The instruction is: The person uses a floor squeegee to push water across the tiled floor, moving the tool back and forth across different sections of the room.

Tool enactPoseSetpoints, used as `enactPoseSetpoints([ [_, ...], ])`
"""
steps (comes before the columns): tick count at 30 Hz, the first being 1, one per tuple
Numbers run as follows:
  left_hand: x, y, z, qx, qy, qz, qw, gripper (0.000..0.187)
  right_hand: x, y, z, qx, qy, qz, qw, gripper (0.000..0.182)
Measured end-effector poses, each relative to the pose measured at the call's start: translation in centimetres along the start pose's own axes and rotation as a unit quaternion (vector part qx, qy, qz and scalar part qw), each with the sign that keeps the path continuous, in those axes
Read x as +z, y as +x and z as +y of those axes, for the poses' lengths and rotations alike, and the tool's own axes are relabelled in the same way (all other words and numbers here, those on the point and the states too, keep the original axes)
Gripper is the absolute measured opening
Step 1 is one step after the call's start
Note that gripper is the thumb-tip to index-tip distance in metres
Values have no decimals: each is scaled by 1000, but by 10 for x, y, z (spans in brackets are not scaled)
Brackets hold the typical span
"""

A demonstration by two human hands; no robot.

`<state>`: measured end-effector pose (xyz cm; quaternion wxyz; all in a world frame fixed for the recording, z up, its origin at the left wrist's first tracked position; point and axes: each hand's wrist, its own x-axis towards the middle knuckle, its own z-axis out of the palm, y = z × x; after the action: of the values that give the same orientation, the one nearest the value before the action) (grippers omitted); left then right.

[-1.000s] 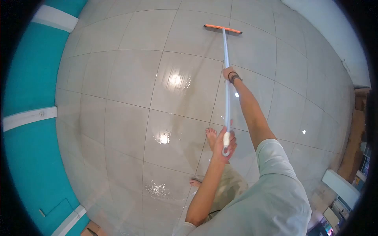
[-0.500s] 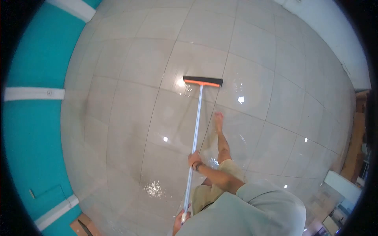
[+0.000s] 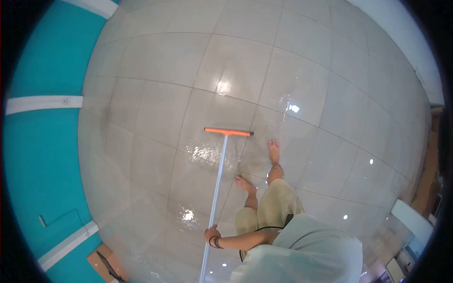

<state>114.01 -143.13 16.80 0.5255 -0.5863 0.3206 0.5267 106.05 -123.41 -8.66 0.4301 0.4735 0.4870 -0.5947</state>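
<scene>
A floor squeegee with an orange head [image 3: 229, 132] and a long pale metal pole [image 3: 218, 184] rests on the wet tiled floor, its head in front of my feet. My right hand [image 3: 213, 233], with dark bands at the wrist, is wrapped around the pole in the lower part of the view. Beyond that hand the pole runs off the bottom edge, so its upper end is hidden. My left hand is out of view. Both my bare feet stand on the wet tiles, the right foot [image 3: 274, 152] farther forward than the left foot [image 3: 245, 184].
Shiny wet patches lie on the floor tiles [image 3: 155, 108]. A teal wall [image 3: 40, 160] with white pillars runs along the left, with a cardboard box [image 3: 107, 262] at its lower end. A white wall [image 3: 401, 47] and brown boards [image 3: 427, 174] line the right.
The squeegee head has come back toward me and slightly left. My right hand has moved down and left with the pole. My left hand has left the view; my left foot now shows.
</scene>
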Motion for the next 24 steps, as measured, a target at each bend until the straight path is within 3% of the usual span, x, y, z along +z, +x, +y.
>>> enactPoseSetpoints([
  [4,77,110,30,10,35,-199,979,50,-149,37,-36,-89,73,147,982,51],
  [5,109,151,39,18,52,-243,968,50,-191,68,-46,-104,54,199,973,57],
  [6,141,189,46,24,68,-274,959,50,-248,79,-59,-129,65,247,958,48],
  [7,182,234,54,29,104,-285,953,55,-306,89,-73,-153,72,293,941,40],
  [8,238,273,53,48,106,-249,962,46,-360,102,-88,-139,84,349,923,34],
  [9,292,316,56,-3,121,-270,955,31,-413,121,-98,-156,78,402,899,34],
  [10,349,357,57,-54,138,-291,945,33,-465,138,-108,-159,85,438,881,34],
  [11,409,394,53,22,215,-405,888,30,-520,154,-116,-188,114,474,853,32],
  [12,493,380,34,63,128,-257,956,28,-575,149,-130,-179,102,490,847,34],
  [14,606,388,24,46,180,-437,880,35,-675,149,-146,-199,33,547,812,40],
  [15,639,388,16,38,180,-488,853,34,-719,148,-153,-207,25,531,821,40],
  [16,672,373,6,21,148,-479,865,34,-746,127,-161,-182,-5,497,848,38],
  [18,681,357,-10,6,113,-461,880,33,-746,67,-171,-91,-5,455,886,34],
  [19,670,355,-18,10,111,-445,888,32,-742,80,-162,-91,-5,452,887,34],
  [21,641,353,-22,15,113,-434,894,31,-733,127,-137,-130,-192,447,864,31],
  [24,536,358,-10,-16,111,-410,905,34,-635,129,-95,-166,-202,429,865,26],
])
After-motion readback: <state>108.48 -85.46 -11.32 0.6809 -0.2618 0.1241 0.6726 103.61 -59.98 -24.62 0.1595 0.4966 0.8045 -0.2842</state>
